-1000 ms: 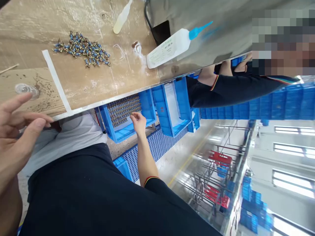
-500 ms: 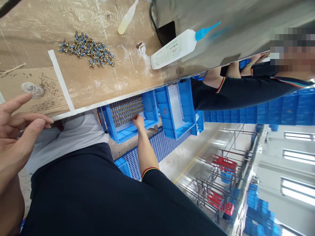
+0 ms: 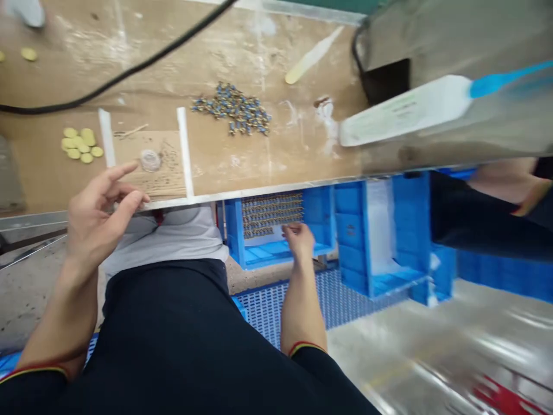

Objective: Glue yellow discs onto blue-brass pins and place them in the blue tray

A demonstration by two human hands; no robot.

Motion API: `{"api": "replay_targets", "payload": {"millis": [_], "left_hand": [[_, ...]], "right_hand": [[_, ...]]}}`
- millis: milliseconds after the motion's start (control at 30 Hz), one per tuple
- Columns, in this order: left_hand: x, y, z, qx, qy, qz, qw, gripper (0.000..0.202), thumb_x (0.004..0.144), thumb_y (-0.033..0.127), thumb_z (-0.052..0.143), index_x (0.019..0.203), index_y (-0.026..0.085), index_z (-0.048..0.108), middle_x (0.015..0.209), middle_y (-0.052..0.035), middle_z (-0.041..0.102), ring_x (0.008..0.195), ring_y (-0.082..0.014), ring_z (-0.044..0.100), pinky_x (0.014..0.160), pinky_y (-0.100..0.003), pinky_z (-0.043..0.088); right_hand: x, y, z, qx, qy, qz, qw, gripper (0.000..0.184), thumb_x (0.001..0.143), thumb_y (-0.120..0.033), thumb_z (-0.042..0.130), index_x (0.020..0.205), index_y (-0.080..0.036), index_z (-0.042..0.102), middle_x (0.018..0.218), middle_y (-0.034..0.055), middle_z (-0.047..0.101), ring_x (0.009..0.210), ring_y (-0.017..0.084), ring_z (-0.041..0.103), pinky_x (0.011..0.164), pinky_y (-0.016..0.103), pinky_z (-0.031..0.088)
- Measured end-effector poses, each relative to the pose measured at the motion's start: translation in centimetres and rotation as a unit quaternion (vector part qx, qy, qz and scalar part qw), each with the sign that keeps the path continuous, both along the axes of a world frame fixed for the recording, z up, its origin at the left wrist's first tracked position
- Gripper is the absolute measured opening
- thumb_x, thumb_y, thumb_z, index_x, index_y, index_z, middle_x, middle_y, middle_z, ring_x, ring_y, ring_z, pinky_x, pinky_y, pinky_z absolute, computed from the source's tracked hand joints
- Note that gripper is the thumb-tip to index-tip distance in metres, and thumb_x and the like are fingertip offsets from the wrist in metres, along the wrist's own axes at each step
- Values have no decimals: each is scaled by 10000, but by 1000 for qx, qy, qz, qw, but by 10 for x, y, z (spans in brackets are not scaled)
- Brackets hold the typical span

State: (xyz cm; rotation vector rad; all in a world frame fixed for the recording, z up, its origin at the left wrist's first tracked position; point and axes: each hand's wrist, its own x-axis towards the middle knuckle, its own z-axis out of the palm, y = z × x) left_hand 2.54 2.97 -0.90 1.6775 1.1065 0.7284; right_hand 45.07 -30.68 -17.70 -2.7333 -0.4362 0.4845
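My left hand (image 3: 101, 213) hovers at the table's front edge with its fingers spread and nothing in them, just below a cardboard square (image 3: 147, 164) that carries a small clear dish (image 3: 150, 159). My right hand (image 3: 298, 241) reaches down under the table into a blue bin (image 3: 319, 216) lined with rows of small brass-and-blue parts (image 3: 270, 213). Its fingers are curled at the rows' edge; what they hold, if anything, is hidden. A loose pile of the same parts (image 3: 235, 109) lies on the table top.
On the wooden table (image 3: 259, 161) lie yellow discs (image 3: 80, 144), a black cable (image 3: 129, 69), a cream dropper (image 3: 311, 56) and a white glue bottle with a blue nozzle (image 3: 410, 109). A second blue bin (image 3: 380, 230) stands to the right. Another person's arm (image 3: 501, 184) shows at the right.
The view has swung left and levelled, which brings the yellow discs and cable into sight. My right hand stays at the bin's rows of parts. My left hand stays open by the table edge.
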Motion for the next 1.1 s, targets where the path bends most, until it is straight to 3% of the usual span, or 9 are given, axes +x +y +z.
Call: {"api": "replay_targets", "payload": {"millis": [67, 200, 333, 500, 600, 700, 800, 933, 1100], "left_hand": [[-16, 15, -6, 52, 42, 55, 996, 418, 1055, 303, 840, 1467, 231, 850, 1025, 23, 893, 885, -168, 835, 854, -336, 686], [-47, 52, -18, 193, 122, 154, 961, 249, 1073, 330, 809, 1275, 224, 911, 1087, 61, 887, 934, -148, 792, 917, -356, 650], [-53, 75, -26, 252, 195, 81, 944, 254, 1106, 422, 779, 1219, 244, 919, 1091, 24, 851, 979, -181, 726, 926, -389, 576], [-44, 79, -27, 259, 257, 69, 929, 224, 1072, 430, 814, 1203, 269, 898, 1119, -29, 778, 1069, -251, 639, 887, -416, 444], [-43, 79, -27, 272, 260, 59, 925, 153, 1058, 396, 809, 1091, 255, 858, 1058, -34, 727, 1003, -246, 577, 775, -388, 300], [-43, 78, -29, 290, 263, 49, 919, 197, 1101, 417, 739, 1027, 241, 786, 1025, -49, 667, 983, -254, 532, 730, -391, 182], [-41, 77, -31, 285, 282, 52, 914, 218, 1142, 409, 658, 1021, 236, 709, 1017, -66, 603, 1003, -271, 523, 728, -410, 152], [-39, 74, -34, 258, 277, 66, 923, 169, 1111, 370, 675, 1009, 242, 633, 1026, -62, 545, 1065, -287, 545, 802, -415, 302], [-49, 64, -45, 236, 217, 64, 945, 231, 1113, 464, 728, 1023, 254, 690, 1022, -52, 596, 1096, -282, 571, 958, -448, 443]], "right_hand": [[0, 4, 15, 69, -21, -32, 997, 468, 997, -700, 749, 902, -251, 657, 748, -5, 717, 641, 229, 739, 663, 393, 645], [-8, 35, 52, 210, -72, -59, 973, 481, 905, -765, 742, 957, -303, 620, 705, -44, 672, 572, 213, 655, 586, 369, 555], [-40, 97, 104, 374, -99, 11, 922, 451, 876, -679, 908, 947, -285, 701, 732, -42, 711, 576, 168, 628, 564, 328, 522], [-84, 183, 146, 410, -33, 161, 897, 305, 996, -558, 875, 969, -283, 747, 785, -39, 744, 661, 143, 700, 645, 311, 586], [-93, 233, 148, 416, 24, 264, 870, 197, 1056, -469, 822, 1014, -284, 766, 904, -28, 796, 804, 150, 755, 784, 325, 625], [-91, 279, 141, 379, 2, 345, 858, 98, 1092, -326, 714, 1061, -279, 794, 1056, -1, 841, 985, 187, 777, 928, 370, 633], [-84, 315, 135, 316, -64, 411, 853, 214, 1103, -201, 603, 1099, -274, 804, 1146, 30, 835, 1133, 237, 757, 1082, 439, 609], [-78, 341, 131, 226, -96, 461, 853, 245, 1095, -146, 599, 1121, -276, 805, 1208, 71, 799, 1266, 309, 705, 1224, 529, 559], [-80, 341, 134, 194, -96, 472, 855, 202, 1033, -125, 640, 1032, -252, 797, 1157, 92, 780, 1229, 329, 713, 1196, 547, 583]]}}
